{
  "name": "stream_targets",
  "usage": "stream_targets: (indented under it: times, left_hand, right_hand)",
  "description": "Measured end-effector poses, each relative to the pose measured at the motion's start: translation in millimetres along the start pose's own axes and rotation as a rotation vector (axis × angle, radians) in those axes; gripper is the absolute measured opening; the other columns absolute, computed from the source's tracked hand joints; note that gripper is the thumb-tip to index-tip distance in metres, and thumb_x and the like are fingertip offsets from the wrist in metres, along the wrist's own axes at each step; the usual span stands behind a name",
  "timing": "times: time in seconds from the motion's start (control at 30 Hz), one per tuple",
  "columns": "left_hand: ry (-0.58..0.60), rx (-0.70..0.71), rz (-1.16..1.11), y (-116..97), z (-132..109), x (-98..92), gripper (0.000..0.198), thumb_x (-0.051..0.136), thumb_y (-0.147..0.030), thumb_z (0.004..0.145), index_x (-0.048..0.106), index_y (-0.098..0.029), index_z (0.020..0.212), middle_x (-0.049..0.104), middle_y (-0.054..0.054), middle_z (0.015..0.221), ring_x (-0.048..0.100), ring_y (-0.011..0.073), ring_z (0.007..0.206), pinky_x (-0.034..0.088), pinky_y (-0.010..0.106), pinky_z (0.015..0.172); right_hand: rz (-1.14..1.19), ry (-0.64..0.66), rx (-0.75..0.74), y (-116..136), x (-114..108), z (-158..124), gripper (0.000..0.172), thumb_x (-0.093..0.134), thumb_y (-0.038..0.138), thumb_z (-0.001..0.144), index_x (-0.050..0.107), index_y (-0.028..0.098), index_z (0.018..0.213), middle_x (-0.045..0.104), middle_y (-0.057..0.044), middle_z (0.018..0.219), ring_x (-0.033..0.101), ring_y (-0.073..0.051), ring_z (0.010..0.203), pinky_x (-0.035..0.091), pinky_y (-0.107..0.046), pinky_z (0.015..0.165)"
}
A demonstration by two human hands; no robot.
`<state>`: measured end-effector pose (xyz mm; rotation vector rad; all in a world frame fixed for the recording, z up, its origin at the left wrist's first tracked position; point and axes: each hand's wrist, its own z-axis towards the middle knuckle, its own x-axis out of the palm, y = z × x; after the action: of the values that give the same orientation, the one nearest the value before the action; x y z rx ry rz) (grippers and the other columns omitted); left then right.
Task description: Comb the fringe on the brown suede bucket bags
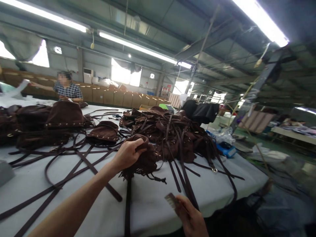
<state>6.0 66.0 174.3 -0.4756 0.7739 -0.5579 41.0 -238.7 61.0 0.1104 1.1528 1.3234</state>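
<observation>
My left hand [128,153] pinches the top edge of a dark brown drawstring bag [145,161] and holds it up over the table. Fringe and a knotted cord hang from the bag, and a long strap runs down toward me. Lower right, my right hand [192,215] is closed on a small brush [172,200] with a pale, bristle-like side, apart from the bag. Just behind the held bag rises a heap of similar brown bags [170,144] with tangled straps. Another bag [103,131] with metal eyelets lies left of my left hand.
The white-covered table [153,204] carries more brown bags [65,115] at left and long loose straps [71,174]. A person [67,87] in a checked shirt is at the far left side. A blue object [226,149] and clear plastic [223,135] lie at the right edge.
</observation>
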Motion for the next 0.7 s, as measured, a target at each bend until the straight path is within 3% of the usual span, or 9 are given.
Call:
stream_targets:
  times: [0.03,0.1,0.2,0.3,0.37,0.47,0.6,0.7]
  left_hand:
    - [-0.011,0.028,0.081,-8.8,-2.5,-1.0,0.013,0.056,-0.032,0.084,0.057,-0.021,0.076,0.058,-0.001,0.071,0.051,0.0143,0.064,0.034,0.023,0.06]
    - [-0.087,0.009,0.13,-22.1,-5.8,-3.9,0.014,0.055,-0.034,0.086,0.057,-0.022,0.079,0.058,-0.002,0.069,0.051,0.0141,0.062,0.032,0.023,0.058]
    - [-0.213,-0.135,-0.002,-31.5,-7.1,-6.2,0.017,0.053,-0.035,0.087,0.055,-0.021,0.078,0.052,-0.004,0.062,0.048,0.0132,0.058,0.033,0.021,0.054]
    - [-0.245,-0.256,-0.118,-31.9,-7.5,0.1,0.018,0.056,-0.036,0.084,0.056,-0.02,0.076,0.053,-0.004,0.063,0.048,0.013,0.059,0.037,0.021,0.054]
    - [-0.234,-0.324,-0.202,-30.4,-9.3,8.8,0.019,0.059,-0.037,0.082,0.058,-0.018,0.076,0.057,-0.003,0.065,0.051,0.0134,0.061,0.039,0.022,0.055]
    - [-0.176,-0.463,-0.496,-27.4,-16.0,23.6,0.023,0.065,-0.039,0.077,0.062,-0.016,0.079,0.062,-0.001,0.068,0.057,0.0152,0.063,0.044,0.023,0.056]
    - [-0.112,-0.728,-1.001,-17.8,-30.0,37.1,0.028,0.073,-0.031,0.072,0.065,-0.013,0.091,0.07,0.005,0.072,0.066,0.0193,0.061,0.054,0.029,0.058]
    - [-0.058,-0.869,-1.185,-1.4,-40.4,42.6,0.022,0.069,-0.023,0.078,0.064,-0.011,0.096,0.073,0.009,0.077,0.069,0.0218,0.061,0.058,0.033,0.06]
  right_hand:
    - [0.091,-0.046,0.015,9.6,9.0,10.4,0.028,0.044,0.046,0.096,0.062,0.024,0.098,0.067,-0.002,0.075,0.064,-0.019,0.063,0.052,-0.025,0.056]
    - [0.224,-0.092,0.043,30.7,29.1,29.1,0.031,0.043,0.049,0.096,0.06,0.022,0.094,0.064,-0.002,0.075,0.062,-0.018,0.065,0.051,-0.024,0.059]
    - [0.279,-0.165,0.119,61.1,50.9,42.8,0.033,0.038,0.048,0.097,0.057,0.021,0.097,0.065,-0.003,0.079,0.062,-0.019,0.071,0.051,-0.026,0.063]
    - [0.225,-0.2,0.149,84.9,57.8,32.6,0.031,0.039,0.048,0.096,0.058,0.023,0.097,0.064,-0.002,0.074,0.06,-0.019,0.065,0.047,-0.027,0.059]
    - [0.303,-0.114,0.123,92.9,60.3,17.2,0.035,0.04,0.053,0.095,0.059,0.024,0.091,0.061,0.0,0.065,0.056,-0.017,0.055,0.042,-0.026,0.053]
    - [0.475,-0.048,0.158,85.2,63.7,-0.5,0.042,0.04,0.058,0.094,0.06,0.022,0.088,0.062,0.0,0.063,0.056,-0.016,0.054,0.041,-0.024,0.05]
    - [0.393,-0.28,0.278,51.7,57.1,8.4,0.033,0.045,0.048,0.095,0.059,0.019,0.101,0.066,-0.004,0.086,0.062,-0.02,0.079,0.049,-0.026,0.069]
    - [0.269,-0.281,0.161,37.9,55.8,29.8,0.024,0.044,0.038,0.096,0.059,0.02,0.097,0.063,-0.004,0.089,0.06,-0.021,0.085,0.045,-0.028,0.076]
